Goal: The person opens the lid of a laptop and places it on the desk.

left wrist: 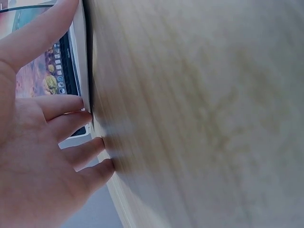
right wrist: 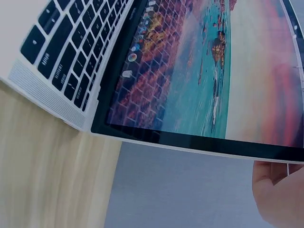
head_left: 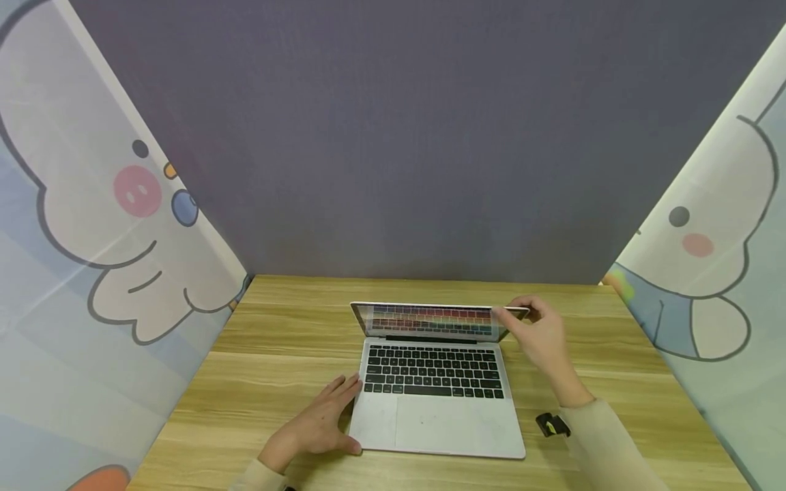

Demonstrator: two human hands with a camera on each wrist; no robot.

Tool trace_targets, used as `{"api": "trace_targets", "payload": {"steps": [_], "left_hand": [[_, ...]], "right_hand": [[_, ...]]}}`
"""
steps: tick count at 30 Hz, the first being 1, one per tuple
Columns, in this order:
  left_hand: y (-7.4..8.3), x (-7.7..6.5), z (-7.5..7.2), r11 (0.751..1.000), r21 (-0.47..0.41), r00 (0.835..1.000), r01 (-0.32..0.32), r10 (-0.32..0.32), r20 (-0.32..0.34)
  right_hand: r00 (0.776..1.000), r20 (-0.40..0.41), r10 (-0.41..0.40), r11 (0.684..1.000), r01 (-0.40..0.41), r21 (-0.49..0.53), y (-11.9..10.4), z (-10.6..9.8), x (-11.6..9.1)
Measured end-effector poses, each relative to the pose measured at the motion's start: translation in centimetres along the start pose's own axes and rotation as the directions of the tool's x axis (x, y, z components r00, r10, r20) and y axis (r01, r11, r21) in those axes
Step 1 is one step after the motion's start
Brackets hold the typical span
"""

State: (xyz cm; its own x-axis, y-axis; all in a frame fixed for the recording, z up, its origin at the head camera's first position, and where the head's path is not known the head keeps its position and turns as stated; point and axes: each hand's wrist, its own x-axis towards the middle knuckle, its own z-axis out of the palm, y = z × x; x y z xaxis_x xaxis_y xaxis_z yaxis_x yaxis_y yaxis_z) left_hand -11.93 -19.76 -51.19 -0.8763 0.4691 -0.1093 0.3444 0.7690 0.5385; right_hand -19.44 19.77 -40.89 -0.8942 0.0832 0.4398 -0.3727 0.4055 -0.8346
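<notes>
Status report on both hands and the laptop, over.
Right hand holding screen's top right corner. Left hand at base's left edge. Laptop open, screen lit. No obstruction visible.

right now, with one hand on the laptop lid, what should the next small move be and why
Probably tilt the lid slightly with the right hand, though which way I can't tell: that hand grips the lid's upper right corner, and the left hand lies at the left edge of the base, well placed to steady it.

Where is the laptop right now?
In the head view, low and slightly right of centre: the laptop sits on the table, between the left hand and the right hand.
</notes>
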Motion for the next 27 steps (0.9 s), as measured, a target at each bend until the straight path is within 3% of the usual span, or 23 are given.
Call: {"api": "trace_targets", "payload": {"steps": [4, 14, 27], "left_hand": [[0.0, 0.1, 0.0, 1.000, 0.008, 1.000, 0.008, -0.008, 0.003], [0.9, 0.1, 0.1, 0.999, 0.033, 0.998, 0.035, -0.037, 0.041], [1.0, 0.3, 0.4, 0.999, 0.044, 1.000, 0.030, -0.030, 0.002]], "right_hand": [[1.000, 0.002, -0.027, 1.000, 0.027, 0.007, -1.2, 0.0, 0.4], [1.000, 0.018, 0.001, 1.000, -0.001, -0.031, -1.8, 0.1, 0.9], [0.999, 0.044, 0.011, 1.000, -0.009, -0.029, -2.0, 0.2, 1.9]]}}
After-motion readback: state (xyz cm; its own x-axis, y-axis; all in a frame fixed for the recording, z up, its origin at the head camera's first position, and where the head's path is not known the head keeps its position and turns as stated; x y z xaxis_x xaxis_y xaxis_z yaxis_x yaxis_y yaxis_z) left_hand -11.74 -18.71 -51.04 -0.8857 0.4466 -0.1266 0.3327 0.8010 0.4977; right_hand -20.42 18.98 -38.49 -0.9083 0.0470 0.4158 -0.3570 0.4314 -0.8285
